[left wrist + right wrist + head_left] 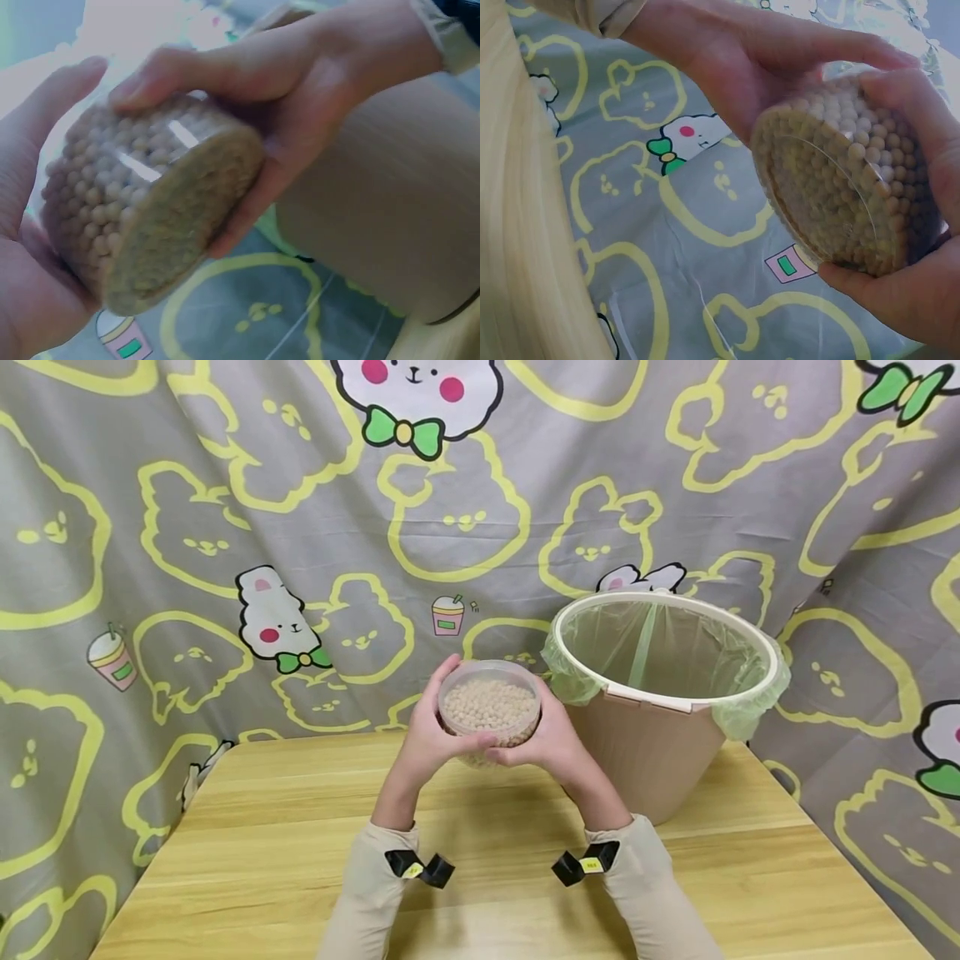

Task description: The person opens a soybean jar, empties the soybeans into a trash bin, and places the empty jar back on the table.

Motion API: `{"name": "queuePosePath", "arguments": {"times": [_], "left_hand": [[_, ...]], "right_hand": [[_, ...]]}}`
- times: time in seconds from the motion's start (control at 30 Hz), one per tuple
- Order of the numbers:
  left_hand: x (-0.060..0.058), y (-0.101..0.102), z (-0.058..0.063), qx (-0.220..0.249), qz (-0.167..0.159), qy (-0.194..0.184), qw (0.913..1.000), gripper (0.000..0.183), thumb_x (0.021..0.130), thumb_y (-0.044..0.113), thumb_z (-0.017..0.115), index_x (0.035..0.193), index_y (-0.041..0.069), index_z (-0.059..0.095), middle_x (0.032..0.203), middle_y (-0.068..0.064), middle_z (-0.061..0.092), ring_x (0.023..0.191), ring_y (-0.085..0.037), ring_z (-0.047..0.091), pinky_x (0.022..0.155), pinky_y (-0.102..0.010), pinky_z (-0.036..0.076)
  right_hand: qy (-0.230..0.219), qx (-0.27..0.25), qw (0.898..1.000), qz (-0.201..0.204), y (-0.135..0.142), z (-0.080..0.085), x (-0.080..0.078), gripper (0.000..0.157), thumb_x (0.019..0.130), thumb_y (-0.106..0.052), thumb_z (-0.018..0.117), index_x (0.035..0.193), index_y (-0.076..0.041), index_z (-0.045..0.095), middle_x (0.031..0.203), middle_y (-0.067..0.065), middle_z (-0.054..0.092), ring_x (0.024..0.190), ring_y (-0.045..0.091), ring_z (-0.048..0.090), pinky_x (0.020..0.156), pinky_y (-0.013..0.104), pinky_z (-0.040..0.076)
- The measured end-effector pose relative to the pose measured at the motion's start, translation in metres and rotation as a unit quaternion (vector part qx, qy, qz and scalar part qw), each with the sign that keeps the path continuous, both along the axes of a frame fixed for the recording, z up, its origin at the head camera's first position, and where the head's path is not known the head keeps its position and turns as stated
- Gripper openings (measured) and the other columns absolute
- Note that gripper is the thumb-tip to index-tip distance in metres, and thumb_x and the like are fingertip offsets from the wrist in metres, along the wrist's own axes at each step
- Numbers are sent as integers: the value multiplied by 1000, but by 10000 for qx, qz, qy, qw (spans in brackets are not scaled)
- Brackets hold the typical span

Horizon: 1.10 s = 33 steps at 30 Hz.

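Observation:
A round clear plastic tub [491,702], full of small pale beige balls that look like dried soybeans or chickpeas, is held up above the table. My left hand [429,731] grips its left side and my right hand [552,735] its right, with both thumbs along the near side. In the left wrist view the tub [150,195] is tilted, its flat base showing and the balls packed against the wall. The right wrist view also shows the base of the tub [847,180] between both hands.
A tan waste bin [652,760] with a white rim and a pale green liner bag [637,647] stands on the wooden table [300,827] at the right, close beside my right hand. Behind the table hangs a grey curtain [315,535] with yellow cartoon outlines.

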<state>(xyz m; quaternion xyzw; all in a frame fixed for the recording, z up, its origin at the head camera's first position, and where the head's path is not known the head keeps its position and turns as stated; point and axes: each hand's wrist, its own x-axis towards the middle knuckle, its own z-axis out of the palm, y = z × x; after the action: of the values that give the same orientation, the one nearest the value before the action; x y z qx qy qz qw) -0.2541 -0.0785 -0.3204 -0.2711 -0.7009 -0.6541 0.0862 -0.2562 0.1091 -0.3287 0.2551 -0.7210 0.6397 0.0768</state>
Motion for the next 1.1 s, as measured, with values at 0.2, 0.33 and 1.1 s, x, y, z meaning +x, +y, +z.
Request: {"name": "queuePosePath", "arguments": {"times": [0.2, 0.33, 1.1], "left_hand": [[-4, -9, 1, -71, -104, 39, 9999, 108, 62, 10, 87, 148, 7, 21, 141, -13, 44, 124, -29, 44, 102, -32, 39], [0, -2, 1, 96, 193, 184, 9996, 102, 61, 7, 87, 145, 9, 29, 137, -16, 47, 121, -31, 46, 100, -34, 40], [-10, 15, -19, 1491, 1009, 640, 9816, 94, 66, 23, 86, 142, 8, 34, 138, -8, 48, 123, -25, 46, 101, -25, 43]], "right_hand": [[23, 49, 9998, 208, -3, -2, -1, 105, 53, -2, 89, 142, -13, 35, 134, 11, 46, 117, 22, 46, 100, 43, 40], [74, -15, 9999, 74, -5, -2, -1, 106, 52, 1, 88, 142, -11, 34, 135, 13, 45, 117, 23, 45, 100, 41, 39], [440, 193, 9966, -666, -7, 4, 7, 105, 50, -6, 91, 139, -7, 36, 130, 12, 48, 115, 23, 48, 100, 43, 41]]}}
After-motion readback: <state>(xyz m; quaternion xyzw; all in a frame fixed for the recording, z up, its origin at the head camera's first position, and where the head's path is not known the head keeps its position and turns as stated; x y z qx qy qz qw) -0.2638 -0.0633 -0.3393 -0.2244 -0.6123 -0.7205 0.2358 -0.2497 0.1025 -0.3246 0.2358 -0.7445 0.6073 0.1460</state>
